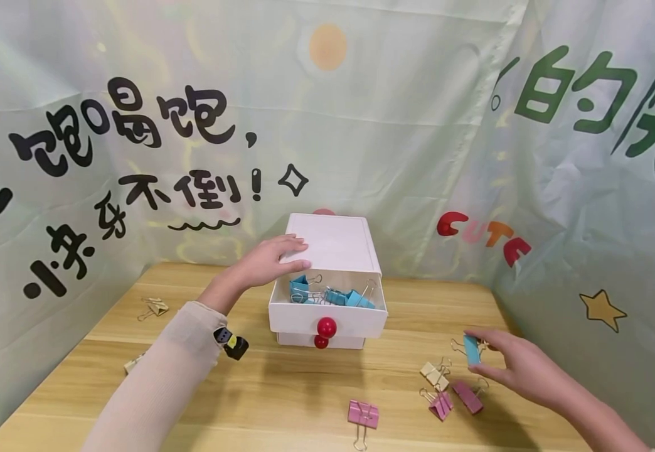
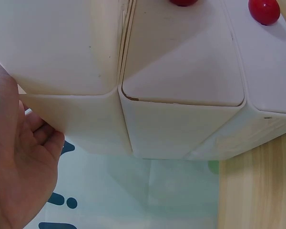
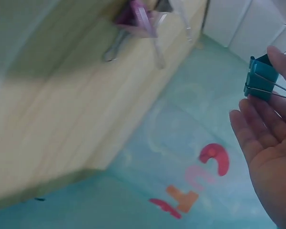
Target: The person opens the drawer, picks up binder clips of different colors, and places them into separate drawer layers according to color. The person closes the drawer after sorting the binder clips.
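Note:
A small white box of drawers (image 1: 335, 242) stands on the table with its upper drawer (image 1: 296, 319) pulled out. Several blue binder clips (image 1: 335, 297) lie inside that drawer. My left hand (image 1: 271, 260) rests on the box's top at the left edge, its thumb near the front; the left wrist view shows other fingers along the side wall (image 2: 81, 119). Off to the right, my right hand (image 1: 522, 367) pinches a blue binder clip (image 1: 472, 350) between thumb and fingers, above the loose clips. The right wrist view shows this clip (image 3: 261, 78) with its wire handles toward the palm.
Below the right hand lie a beige clip (image 1: 435, 375) and two pink clips (image 1: 467, 397). Another pink clip (image 1: 363, 414) lies at the front middle. Beige clips (image 1: 155, 306) are at the left. Red knobs (image 1: 326, 327) stick out from the drawers. Printed cloth (image 1: 406, 157) hangs behind.

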